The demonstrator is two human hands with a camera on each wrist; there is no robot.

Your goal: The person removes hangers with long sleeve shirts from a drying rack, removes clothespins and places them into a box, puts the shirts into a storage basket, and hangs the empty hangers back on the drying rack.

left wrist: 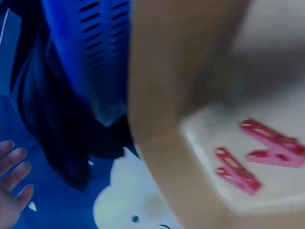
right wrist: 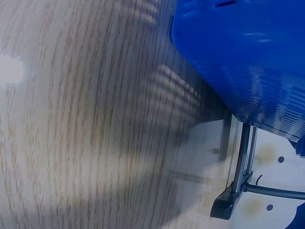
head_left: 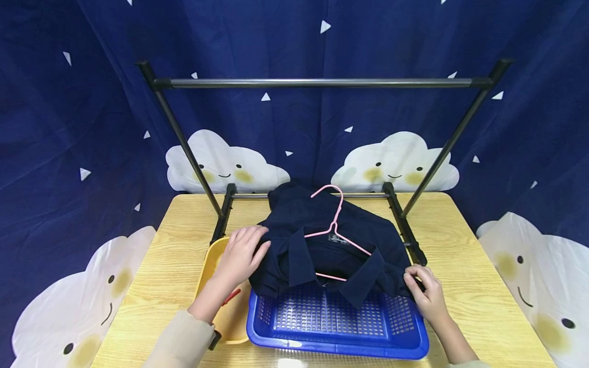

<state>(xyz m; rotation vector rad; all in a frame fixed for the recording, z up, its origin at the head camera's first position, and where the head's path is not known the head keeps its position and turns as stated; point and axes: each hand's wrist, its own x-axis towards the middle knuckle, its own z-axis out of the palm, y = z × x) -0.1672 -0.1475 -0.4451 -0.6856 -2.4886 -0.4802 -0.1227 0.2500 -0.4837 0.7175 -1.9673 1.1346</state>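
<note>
A dark navy collared shirt (head_left: pixel 294 214) drapes over the back of a blue plastic basket (head_left: pixel 338 345), its collar towards me. Inside the neck sits a pink clothes hanger (head_left: pixel 339 207), its hook pointing up and to the left. My left hand (head_left: pixel 241 253) is beside the shirt's left shoulder, above a yellow bin. In the left wrist view its fingers (left wrist: pixel 13 167) are loosely bent, with nothing between them. At the shirt's right sleeve end, my right hand (head_left: pixel 425 289) pinches the cloth between thumb and fingers. The right wrist view does not show that hand.
Red clothespins (left wrist: pixel 238 174) lie in the yellow bin (head_left: pixel 236 335), left of the basket. Behind stands a black garment rack with a grey horizontal bar (head_left: pixel 322 83), its feet on the wooden table (head_left: pixel 469 286). A blue curtain (head_left: pixel 294 41) with clouds hangs around.
</note>
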